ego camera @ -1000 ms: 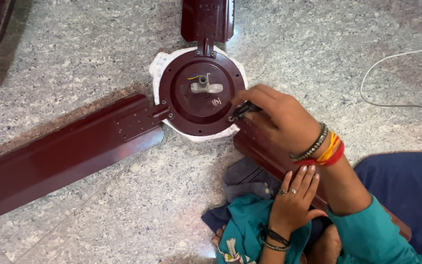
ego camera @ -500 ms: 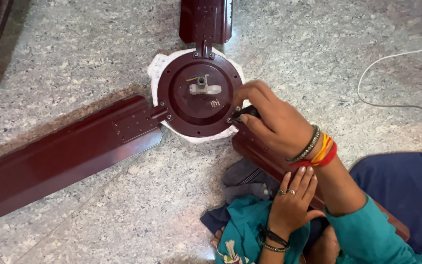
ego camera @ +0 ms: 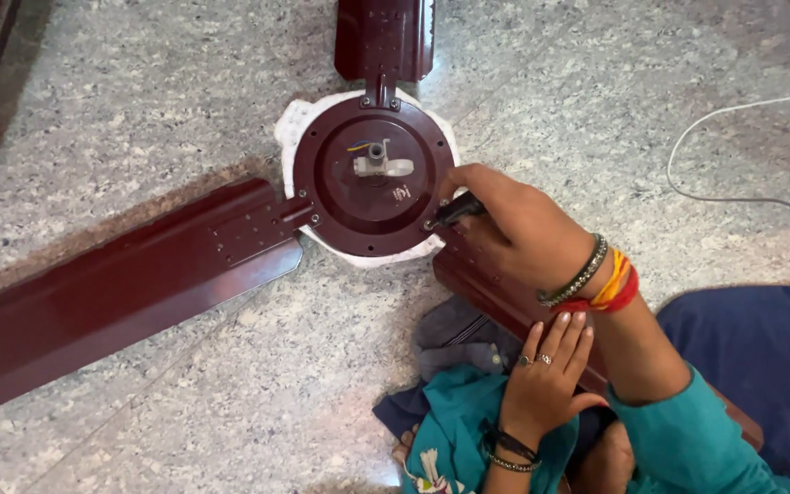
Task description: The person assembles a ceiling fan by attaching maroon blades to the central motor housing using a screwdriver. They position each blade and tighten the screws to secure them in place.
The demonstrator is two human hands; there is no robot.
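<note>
A maroon ceiling fan lies on the stone floor, its round motor housing [ego camera: 358, 206] facing up on a white cloth [ego camera: 293, 123]. My right hand [ego camera: 518, 229], with bangles at the wrist, grips a black tool [ego camera: 454, 210] whose tip touches the housing's lower right rim, where a blade [ego camera: 496, 293] joins. That blade runs under my right arm. My left hand [ego camera: 546, 375] rests flat on this blade beside a grey cloth [ego camera: 464, 338], fingers spread, holding nothing.
A long fan blade [ego camera: 112, 293] stretches to the lower left and a third blade [ego camera: 384, 37] points to the top. A white cable [ego camera: 733, 197] curls on the floor at the right. A dark blue cloth [ego camera: 752, 348] lies at the lower right.
My right hand has closed in slightly over the tool at the housing's rim, hiding more of it. The left hand and the fan have stayed in place.
</note>
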